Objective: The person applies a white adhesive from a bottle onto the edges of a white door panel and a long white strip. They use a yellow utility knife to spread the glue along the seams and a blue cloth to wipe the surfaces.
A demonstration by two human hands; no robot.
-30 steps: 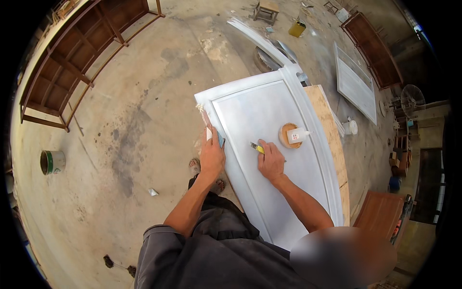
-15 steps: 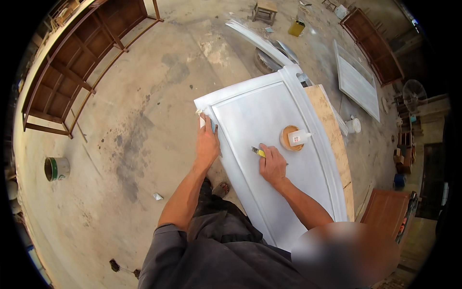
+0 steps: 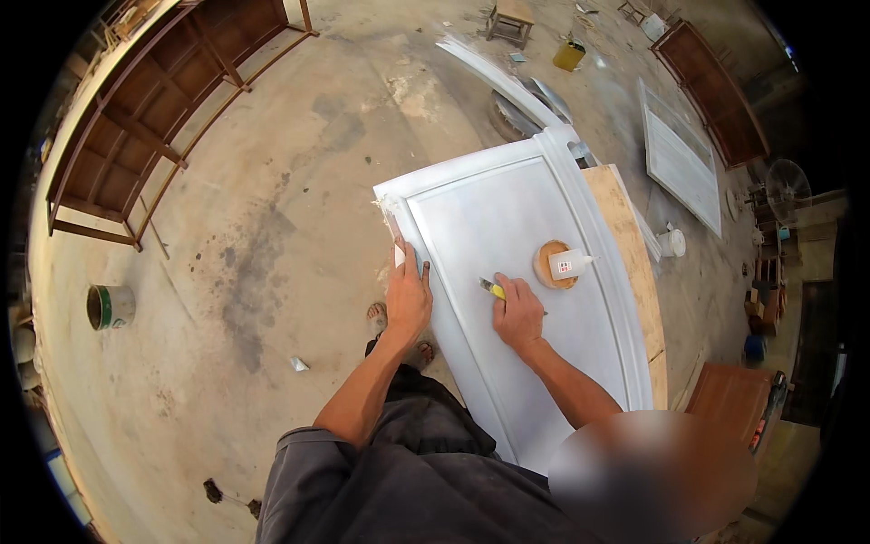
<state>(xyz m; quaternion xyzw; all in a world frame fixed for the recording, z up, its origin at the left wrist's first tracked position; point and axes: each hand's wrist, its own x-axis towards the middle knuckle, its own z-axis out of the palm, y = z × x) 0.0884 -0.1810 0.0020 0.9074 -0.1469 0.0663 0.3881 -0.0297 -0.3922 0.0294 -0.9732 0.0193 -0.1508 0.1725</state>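
A long white-painted panel (image 3: 480,218) with a raised moulded border lies before me. At its left edge is my left hand (image 3: 410,295), closed round a small flat white piece (image 3: 399,257) against that edge; the piece is mostly hidden by the fingers. The edge beyond the hand looks rough and chipped near the far left corner. My right hand (image 3: 519,313) rests on the panel's middle, gripping a yellow utility knife (image 3: 492,288) that points away to the left. Right of it, a white squeeze bottle (image 3: 569,264) leans across a round orange-brown dish (image 3: 544,263).
Bare plywood (image 3: 625,236) shows under the panel's right side. Brown wooden frames (image 3: 136,131) stand at far left, and a green-white bucket (image 3: 111,307) is on the left floor. Farther off are a stool (image 3: 510,20), a yellow can (image 3: 569,56) and another white panel (image 3: 681,163).
My left hand has slid toward me along the panel's left edge, uncovering more of the rough part. My right hand keeps its place with the knife. The whole view has shifted slightly.
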